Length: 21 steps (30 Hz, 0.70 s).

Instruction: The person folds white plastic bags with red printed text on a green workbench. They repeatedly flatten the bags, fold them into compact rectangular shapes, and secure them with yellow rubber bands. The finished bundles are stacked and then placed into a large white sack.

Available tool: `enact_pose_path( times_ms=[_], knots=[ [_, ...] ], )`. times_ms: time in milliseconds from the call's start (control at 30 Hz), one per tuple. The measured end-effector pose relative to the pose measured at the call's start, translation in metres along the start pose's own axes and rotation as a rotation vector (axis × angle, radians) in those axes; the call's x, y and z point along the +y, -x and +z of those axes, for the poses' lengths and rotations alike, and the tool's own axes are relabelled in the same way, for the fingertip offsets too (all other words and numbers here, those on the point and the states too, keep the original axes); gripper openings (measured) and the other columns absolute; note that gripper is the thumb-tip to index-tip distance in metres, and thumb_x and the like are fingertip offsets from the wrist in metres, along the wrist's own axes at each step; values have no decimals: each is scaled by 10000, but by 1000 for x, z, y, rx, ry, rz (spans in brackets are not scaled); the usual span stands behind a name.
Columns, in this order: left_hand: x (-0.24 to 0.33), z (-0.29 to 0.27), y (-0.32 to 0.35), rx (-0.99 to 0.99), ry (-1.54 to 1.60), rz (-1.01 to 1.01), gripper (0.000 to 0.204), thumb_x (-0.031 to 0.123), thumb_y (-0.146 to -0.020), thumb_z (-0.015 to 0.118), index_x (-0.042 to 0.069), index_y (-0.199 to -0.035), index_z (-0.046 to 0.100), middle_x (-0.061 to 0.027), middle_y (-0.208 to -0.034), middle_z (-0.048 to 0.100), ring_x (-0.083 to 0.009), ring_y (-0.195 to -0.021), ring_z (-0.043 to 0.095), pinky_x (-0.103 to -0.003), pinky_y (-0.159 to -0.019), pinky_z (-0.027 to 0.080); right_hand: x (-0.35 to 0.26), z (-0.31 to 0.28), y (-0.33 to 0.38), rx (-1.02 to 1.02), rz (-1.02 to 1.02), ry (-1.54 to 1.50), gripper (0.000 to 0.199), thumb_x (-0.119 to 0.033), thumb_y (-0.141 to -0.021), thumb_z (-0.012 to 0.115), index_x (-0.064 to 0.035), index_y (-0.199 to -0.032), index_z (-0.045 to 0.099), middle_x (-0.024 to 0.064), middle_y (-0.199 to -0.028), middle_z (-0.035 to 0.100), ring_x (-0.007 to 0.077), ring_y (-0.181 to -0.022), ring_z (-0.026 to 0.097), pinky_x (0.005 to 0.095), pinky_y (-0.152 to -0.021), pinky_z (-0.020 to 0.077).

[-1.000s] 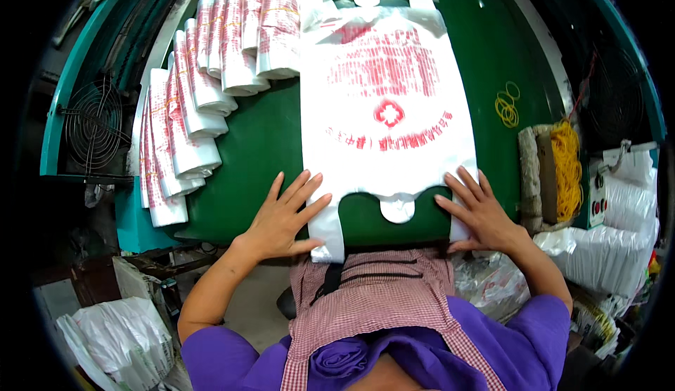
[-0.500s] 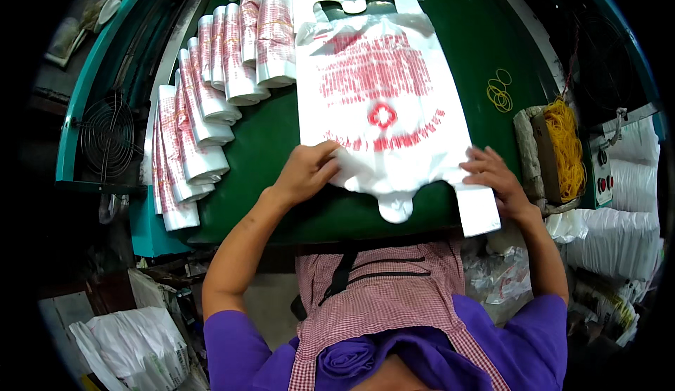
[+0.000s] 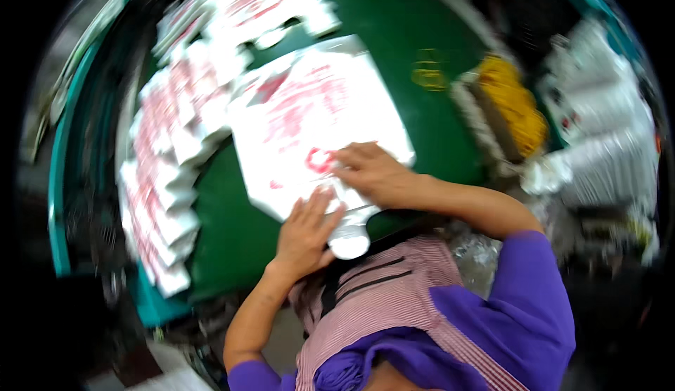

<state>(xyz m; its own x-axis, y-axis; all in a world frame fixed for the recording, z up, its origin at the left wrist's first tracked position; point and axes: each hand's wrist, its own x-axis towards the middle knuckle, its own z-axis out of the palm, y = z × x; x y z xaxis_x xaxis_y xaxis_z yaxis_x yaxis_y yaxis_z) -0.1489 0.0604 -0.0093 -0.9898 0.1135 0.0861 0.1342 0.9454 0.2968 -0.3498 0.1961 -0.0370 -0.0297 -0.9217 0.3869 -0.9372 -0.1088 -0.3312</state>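
Note:
A white plastic carrier bag (image 3: 316, 103) with red print, perhaps a flat stack of them, lies on the green tabletop (image 3: 225, 229) in front of me. Its near handles are folded inward, and a rounded tab (image 3: 349, 242) sticks out over the table's front edge. My left hand (image 3: 306, 233) rests on the near edge, fingers outstretched and touching the folded part. To its right, my right hand (image 3: 376, 174) lies flat across the bag beside the red emblem, fingers extended. Neither hand grips anything. The picture is blurred by motion.
Rolled bundles of printed bags (image 3: 165, 173) line the table's left side. More flat bags (image 3: 271, 4) lie at the far end. Loose yellow rubber bands (image 3: 429, 71) sit to the right, near a box of yellow bands (image 3: 512, 110). Stacked white bags (image 3: 598, 159) stand farther right.
Both hands have moved inward over the bag, and its near handles are now folded in. The bag has come apart from the flat bags beyond it. The whole view has shifted and tilted.

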Motion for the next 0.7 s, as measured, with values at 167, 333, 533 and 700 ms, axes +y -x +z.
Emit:
enact_pose_path(
  times_ms=[167,333,533,700],
  knots=[
    [-34,-10,-39,170,183,-105,337,-9,-750,536,20,-1062,660,-143,-1017,683,-341,-937,652,-385,-805,515,25,-31,-26,-212,271,-84,528,-379,-919,520,8,-1276,471,229,-1343,457,413,-1276,399,493,-1046,338],
    [-94,-31,-92,35,299,-401,214,23,-788,554,-4,-989,623,-117,-792,654,-259,-705,626,-371,-682,490,4,-23,-24,-56,60,-47,673,-436,-851,611,33,-1301,439,243,-1377,420,382,-1325,352,448,-1071,314],
    [-57,-22,-49,126,-203,59,631,138,-733,701,71,-1322,483,-172,-1345,470,-357,-1185,501,-429,-1006,396,20,-4,-10,-54,125,24,760,-411,-794,671,28,-1344,384,237,-1441,333,373,-1376,261,482,-1103,258],
    [-54,-13,-71,108,-208,-137,546,10,-659,647,54,-1198,565,-147,-1211,559,-337,-1038,569,-404,-852,480,-25,-8,16,296,115,-534,561,-182,-823,679,-22,-1312,457,204,-1354,451,375,-1267,423,445,-1038,361]
  ],
)
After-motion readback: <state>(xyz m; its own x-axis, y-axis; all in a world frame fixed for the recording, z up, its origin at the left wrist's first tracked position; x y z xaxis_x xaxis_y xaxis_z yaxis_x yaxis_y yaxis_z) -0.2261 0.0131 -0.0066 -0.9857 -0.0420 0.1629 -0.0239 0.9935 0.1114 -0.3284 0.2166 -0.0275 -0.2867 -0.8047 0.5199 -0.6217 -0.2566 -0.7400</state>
